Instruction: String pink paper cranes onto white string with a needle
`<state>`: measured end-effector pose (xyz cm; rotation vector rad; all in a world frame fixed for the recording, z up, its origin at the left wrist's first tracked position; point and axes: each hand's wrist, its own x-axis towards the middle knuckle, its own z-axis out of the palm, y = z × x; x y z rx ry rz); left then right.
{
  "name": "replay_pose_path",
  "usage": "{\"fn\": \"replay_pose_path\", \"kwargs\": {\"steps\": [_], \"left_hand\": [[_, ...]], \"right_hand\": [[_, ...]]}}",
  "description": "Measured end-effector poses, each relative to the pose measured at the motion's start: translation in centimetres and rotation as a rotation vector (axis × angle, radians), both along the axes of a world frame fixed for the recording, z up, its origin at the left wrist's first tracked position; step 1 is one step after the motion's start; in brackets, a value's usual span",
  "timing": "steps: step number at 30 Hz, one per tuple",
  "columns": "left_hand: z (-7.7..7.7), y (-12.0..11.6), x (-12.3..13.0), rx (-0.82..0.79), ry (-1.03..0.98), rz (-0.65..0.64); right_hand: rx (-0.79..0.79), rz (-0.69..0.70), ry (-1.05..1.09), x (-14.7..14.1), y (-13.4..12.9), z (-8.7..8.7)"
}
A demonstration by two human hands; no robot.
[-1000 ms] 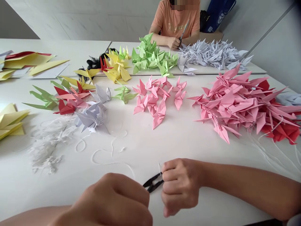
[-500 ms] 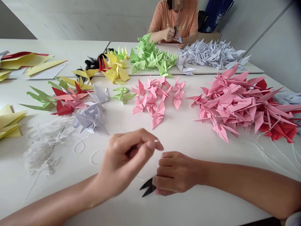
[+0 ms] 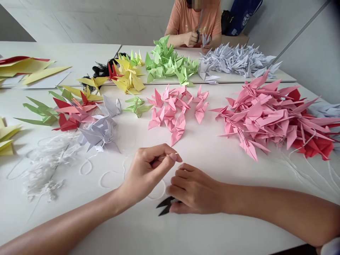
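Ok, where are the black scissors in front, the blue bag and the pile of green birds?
Black scissors (image 3: 166,201): head view, on the upper blade.
Blue bag (image 3: 240,13): head view, on its blue side, by the white logo.
Pile of green birds (image 3: 170,61): head view, on folded paper mid-pile.

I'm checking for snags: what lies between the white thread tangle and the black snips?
In the head view, loops of white string lie on the table, with the left forearm crossing that stretch.

Through the head camera I make out a left hand (image 3: 151,173) and a right hand (image 3: 196,189), both bare, on slim bare forearms (image 3: 87,216). At my right elbow, a whitish cloth sleeve (image 3: 332,247) just edges in.
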<state>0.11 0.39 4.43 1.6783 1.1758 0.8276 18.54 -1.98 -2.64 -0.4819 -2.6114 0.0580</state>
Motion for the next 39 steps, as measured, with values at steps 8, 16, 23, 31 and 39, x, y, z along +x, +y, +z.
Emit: {"fn": "replay_pose_path", "kwargs": {"steps": [8, 16, 23, 31, 39], "left_hand": [[-3.3, 1.3, 0.2, -0.129, 0.027, 0.014], [-3.4, 1.4, 0.2, -0.153, 0.042, 0.019], [-3.7, 1.4, 0.1, -0.131, 0.038, 0.043], [-3.5, 1.6, 0.0, -0.099, -0.003, 0.102], [-3.6, 1.4, -0.3, -0.081, -0.043, 0.112]], "right_hand": [[-0.195, -0.011, 0.412, 0.4, 1.0, 0.7], [-0.051, 0.06, 0.187, 0.1, 0.6, 0.4], [-0.023, -0.035, -0.205, 0.2, -0.9, 0.9], [-0.291, 0.016, 0.284, 0.8, 0.3, 1.4], [-0.892, -0.32, 0.665, 1.6, 2.6, 0.7]]}}
